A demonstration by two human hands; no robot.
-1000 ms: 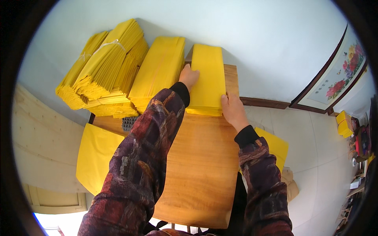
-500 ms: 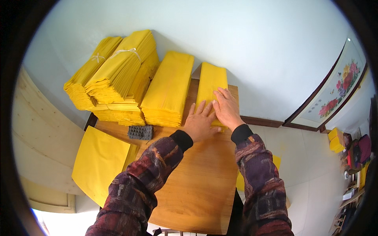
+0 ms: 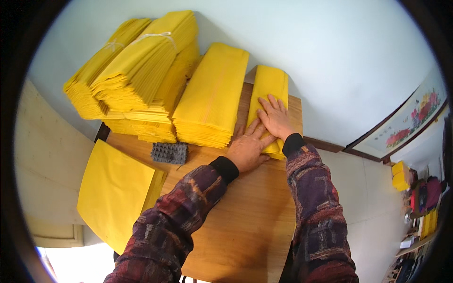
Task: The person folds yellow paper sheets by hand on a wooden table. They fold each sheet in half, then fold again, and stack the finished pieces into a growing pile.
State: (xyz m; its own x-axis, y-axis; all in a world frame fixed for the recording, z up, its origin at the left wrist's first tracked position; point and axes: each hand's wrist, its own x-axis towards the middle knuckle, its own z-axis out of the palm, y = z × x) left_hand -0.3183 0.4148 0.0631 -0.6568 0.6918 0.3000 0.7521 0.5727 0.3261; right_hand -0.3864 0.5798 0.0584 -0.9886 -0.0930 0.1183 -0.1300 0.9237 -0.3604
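Note:
A narrow stack of folded yellow paper (image 3: 272, 81) lies at the back right of the wooden table, one end toward the wall. My right hand (image 3: 276, 118) rests flat on top of it, fingers spread and stretched toward the far end. Close beside, my left hand (image 3: 249, 147) is spread at the stack's near left edge, its fingertips by the right hand's thumb. Neither hand grips anything. Just left stands a thicker stack of folded yellow paper (image 3: 212, 96), apart from my hands.
Large yellow paper bundles (image 3: 146, 61) tied with white string are piled at the back left. A dark grey bumpy block (image 3: 169, 153) sits before them. Flat yellow sheets (image 3: 115, 188) cover the left of the wooden table (image 3: 236, 226). A floral picture (image 3: 401, 118) leans by the wall.
My right hand has slid onto the top of the narrow stack, its fingers spreading. My left hand stays close by at the near left edge. The whole view has shifted slightly.

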